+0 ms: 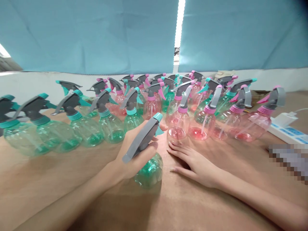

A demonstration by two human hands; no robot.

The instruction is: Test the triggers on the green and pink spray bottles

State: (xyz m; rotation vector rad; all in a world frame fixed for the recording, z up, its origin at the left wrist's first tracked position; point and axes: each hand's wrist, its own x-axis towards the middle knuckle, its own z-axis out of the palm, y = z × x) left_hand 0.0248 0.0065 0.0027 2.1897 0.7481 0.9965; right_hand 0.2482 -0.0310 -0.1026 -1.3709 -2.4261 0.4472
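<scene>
two hands among rows of spray bottles on a brown surface [192, 205]
left hand [134, 154] wrapped around a green spray bottle [149, 170] standing at centre front — right hand [194, 163] lies flat beside it, fingers spread, near a pink bottle [178, 128].

blue curtains [96, 32] | white power strip [286, 130] | pixelated object [288, 160], kind unclear

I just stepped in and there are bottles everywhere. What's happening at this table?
A person's left hand grips a green spray bottle around its neck, holding it tilted low over the brown table. The right hand lies flat and open on the table beside it, holding nothing. Behind the hands stand rows of finished-looking spray bottles, green ones on the left and pink ones on the right. A white power strip lies at the far right.
</scene>
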